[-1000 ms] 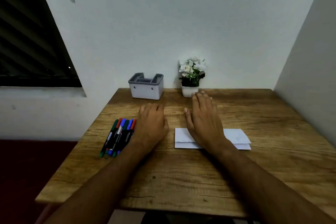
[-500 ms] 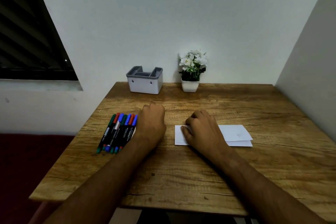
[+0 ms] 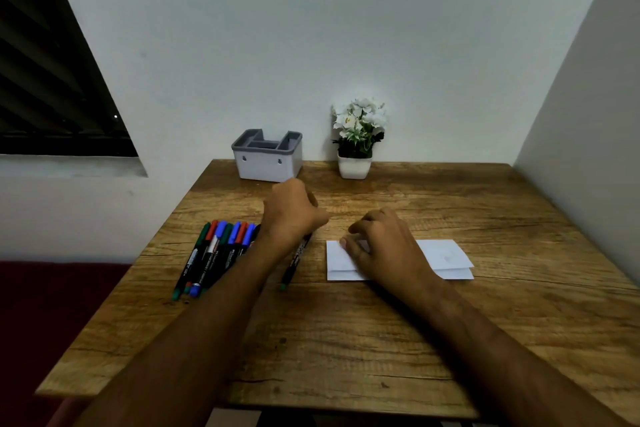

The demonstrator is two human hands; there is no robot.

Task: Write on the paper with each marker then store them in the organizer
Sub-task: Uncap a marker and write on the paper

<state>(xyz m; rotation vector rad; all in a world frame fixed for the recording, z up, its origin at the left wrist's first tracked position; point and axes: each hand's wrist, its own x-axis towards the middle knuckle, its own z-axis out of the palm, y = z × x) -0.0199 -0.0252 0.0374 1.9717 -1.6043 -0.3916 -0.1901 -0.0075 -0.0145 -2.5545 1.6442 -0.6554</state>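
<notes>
A folded white paper [image 3: 446, 255] lies right of centre on the wooden table [image 3: 346, 340]. My right hand [image 3: 384, 246] rests on its left half, fingers curled at the top left edge and thumb on the sheet. Several markers [image 3: 216, 253] with green, red and blue caps lie side by side at the left. My left hand [image 3: 294, 211] is raised just right of that row and grips one black marker [image 3: 296, 260]. The marker's green end points toward me and hangs over the table. The grey and white organizer [image 3: 266, 161] stands at the back edge, beyond my left hand.
A small white pot of white flowers [image 3: 358, 142] stands at the back, right of the organizer. Walls close the table in behind and on the right. A dark window is at the left. The table's left edge runs just past the marker row.
My left hand has taken one marker from the right end of the row and lifted it toward the middle. My right hand has curled its fingers on the paper's left part.
</notes>
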